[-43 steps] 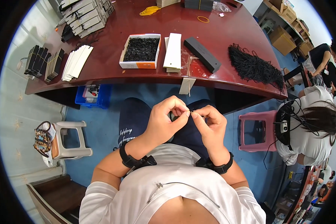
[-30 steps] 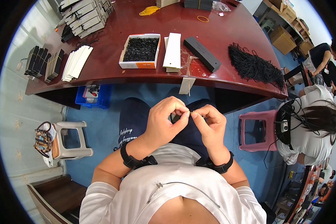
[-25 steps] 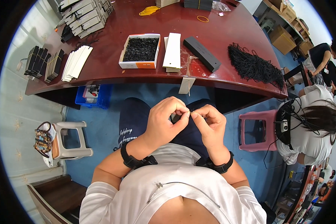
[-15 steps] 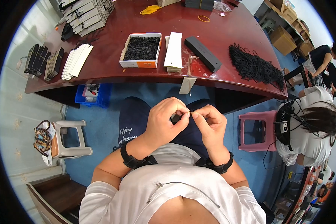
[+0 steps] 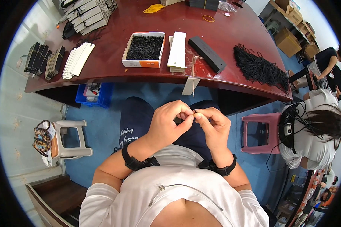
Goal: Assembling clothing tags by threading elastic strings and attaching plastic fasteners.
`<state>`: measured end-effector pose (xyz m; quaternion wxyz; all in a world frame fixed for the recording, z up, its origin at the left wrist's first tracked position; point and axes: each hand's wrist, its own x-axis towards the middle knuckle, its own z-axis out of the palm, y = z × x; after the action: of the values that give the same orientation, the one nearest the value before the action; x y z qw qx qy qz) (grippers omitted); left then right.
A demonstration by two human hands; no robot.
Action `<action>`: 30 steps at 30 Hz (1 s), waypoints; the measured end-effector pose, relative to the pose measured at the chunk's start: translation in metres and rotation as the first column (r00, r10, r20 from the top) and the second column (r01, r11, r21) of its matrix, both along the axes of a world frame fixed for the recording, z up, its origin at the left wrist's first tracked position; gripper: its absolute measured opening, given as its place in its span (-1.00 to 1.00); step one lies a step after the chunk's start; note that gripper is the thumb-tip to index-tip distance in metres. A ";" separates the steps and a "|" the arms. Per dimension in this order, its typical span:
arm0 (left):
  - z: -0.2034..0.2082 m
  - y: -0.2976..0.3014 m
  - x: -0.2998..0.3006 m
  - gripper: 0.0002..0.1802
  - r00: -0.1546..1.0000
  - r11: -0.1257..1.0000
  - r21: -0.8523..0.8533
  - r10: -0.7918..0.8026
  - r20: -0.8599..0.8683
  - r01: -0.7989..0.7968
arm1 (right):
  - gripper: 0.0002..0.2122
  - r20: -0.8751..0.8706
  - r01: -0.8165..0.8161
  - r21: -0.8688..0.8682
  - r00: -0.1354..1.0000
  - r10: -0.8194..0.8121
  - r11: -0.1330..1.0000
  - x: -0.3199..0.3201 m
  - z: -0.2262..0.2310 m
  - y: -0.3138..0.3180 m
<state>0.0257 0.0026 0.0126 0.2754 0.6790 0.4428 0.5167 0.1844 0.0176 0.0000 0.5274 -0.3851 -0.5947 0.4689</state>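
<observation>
Over my lap, my left hand (image 5: 166,124) and my right hand (image 5: 215,126) meet fingertip to fingertip. Both are closed in a pinch on a small dark piece (image 5: 194,111), mostly covered by the fingers; its kind cannot be made out. Straight ahead on the desk's near edge, a whitish tag-like card (image 5: 191,86) hangs from a cord beside a bent metal rod (image 5: 194,68). Just behind lie a stack of long white cards (image 5: 177,51) and a long dark grey block (image 5: 207,54). An open white-and-orange box (image 5: 142,64) holds many small black pieces (image 5: 144,47).
A bundle of black cords (image 5: 258,66) lies on the right of the red-brown desk (image 5: 136,17). Banded card stacks (image 5: 55,62) and loose white cards (image 5: 78,60) sit at left. A pink stool (image 5: 260,148) and a seated person (image 5: 310,130) are on my right, a beige stool (image 5: 77,151) on my left.
My fingertips have shifted slightly around the small dark piece, with the two hands now pressed a little closer together. The desk things stay as they were.
</observation>
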 end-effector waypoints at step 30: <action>-0.010 0.007 -0.009 -0.94 0.613 0.789 -0.253 -0.188 0.768 0.559 | -0.90 -0.316 -0.426 -0.284 0.887 0.336 0.859 0.005 -0.005 0.006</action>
<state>0.0167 0.0094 0.0024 0.6841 0.4178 0.2558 0.5404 0.1890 0.0241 -0.0052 0.4193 -0.2815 -0.4948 0.7072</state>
